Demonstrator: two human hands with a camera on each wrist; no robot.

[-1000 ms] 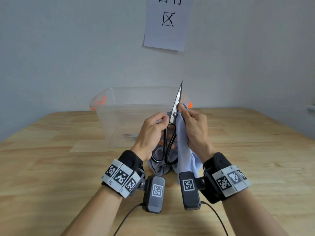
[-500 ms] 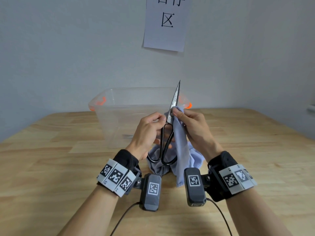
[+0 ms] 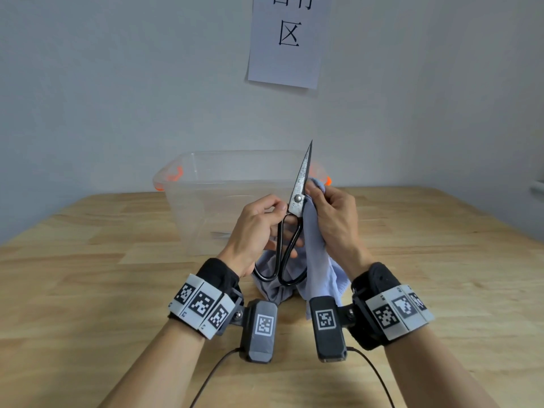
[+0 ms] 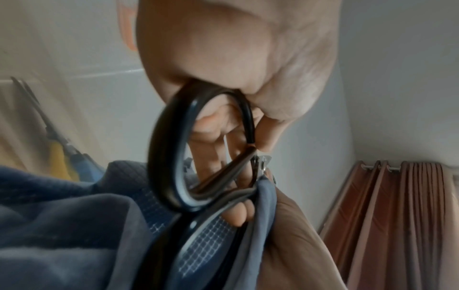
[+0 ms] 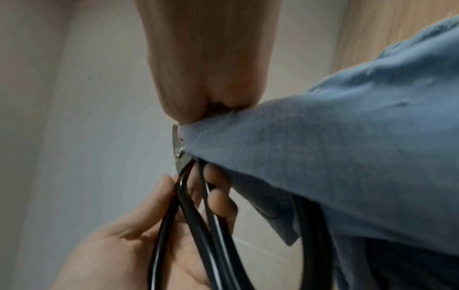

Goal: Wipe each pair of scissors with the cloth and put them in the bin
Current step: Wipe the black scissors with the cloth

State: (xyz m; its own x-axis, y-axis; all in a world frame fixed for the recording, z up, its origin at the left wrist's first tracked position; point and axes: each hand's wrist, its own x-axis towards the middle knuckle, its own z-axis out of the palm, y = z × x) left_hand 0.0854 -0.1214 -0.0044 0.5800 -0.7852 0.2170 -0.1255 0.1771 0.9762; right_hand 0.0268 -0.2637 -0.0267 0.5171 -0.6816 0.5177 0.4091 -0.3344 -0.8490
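Above the wooden counter (image 3: 441, 260), in front of the clear plastic bin (image 3: 223, 184), the scissors (image 3: 297, 201) stand nearly upright, blades closed and tip pointing up. The left hand (image 3: 253, 228) has its fingers curled round the black handle loops just below the pivot. The right hand (image 3: 335, 219) pinches the blue-grey cloth (image 3: 318, 260) against the blade's lower part beside the pivot; the rest of the cloth hangs down behind the handles. Inside the bin, another pair shows faintly.

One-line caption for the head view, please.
Left hand holds black-handled scissors upright while right hand wipes the blade with a blue cloth before a clear bin.
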